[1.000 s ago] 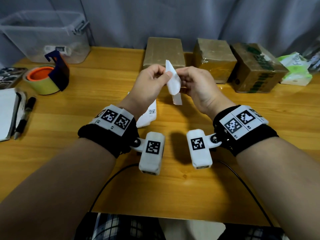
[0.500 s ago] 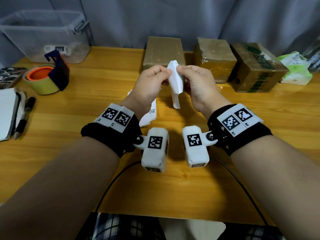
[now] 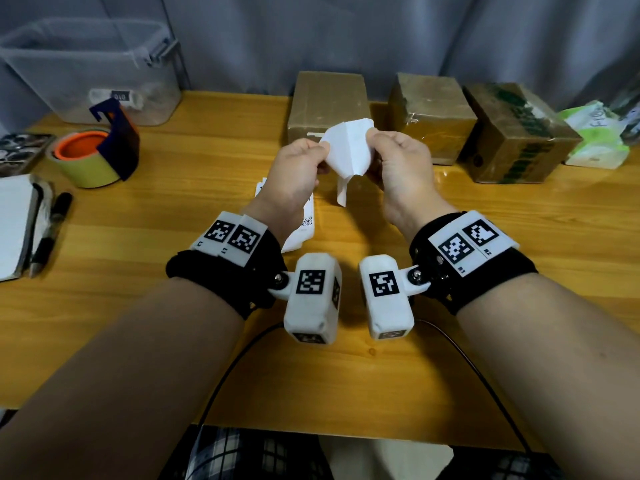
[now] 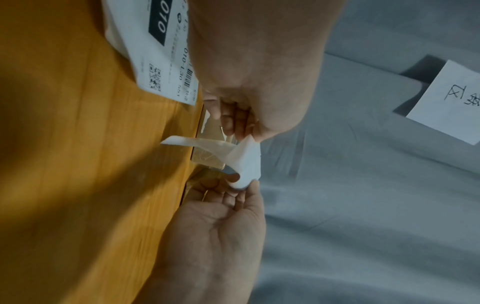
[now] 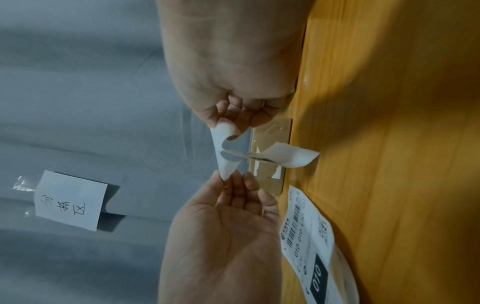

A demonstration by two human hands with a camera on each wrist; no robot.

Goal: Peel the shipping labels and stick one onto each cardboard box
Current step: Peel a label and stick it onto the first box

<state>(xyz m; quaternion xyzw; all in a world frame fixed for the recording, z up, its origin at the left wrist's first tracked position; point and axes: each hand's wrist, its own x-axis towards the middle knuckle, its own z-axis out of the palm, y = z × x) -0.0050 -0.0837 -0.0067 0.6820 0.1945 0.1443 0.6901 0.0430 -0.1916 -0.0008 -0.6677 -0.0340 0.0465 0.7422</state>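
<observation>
I hold a white shipping label (image 3: 349, 150) above the table, pinched from both sides. My left hand (image 3: 320, 154) grips its left edge and my right hand (image 3: 375, 140) grips the right corner. A strip of backing (image 3: 342, 192) hangs down from it. The wrist views show the label (image 4: 244, 162) (image 5: 226, 152) curled between the two pinches, with the strip (image 5: 291, 156) sticking out sideways. More printed labels (image 3: 301, 230) lie on the table under my left wrist. Three cardboard boxes stand at the back: left (image 3: 327, 98), middle (image 3: 431, 109), right (image 3: 516, 133).
A tape roll in a blue dispenser (image 3: 86, 161) and a clear plastic bin (image 3: 90, 71) stand at the back left. A notebook (image 3: 14, 223) and pens (image 3: 52, 230) lie at the left edge. A green tissue pack (image 3: 595, 140) lies at the far right.
My hands have drawn apart and risen slightly. The label, seen narrow and edge-on before, now spreads wide between them, with the backing strip hanging below.
</observation>
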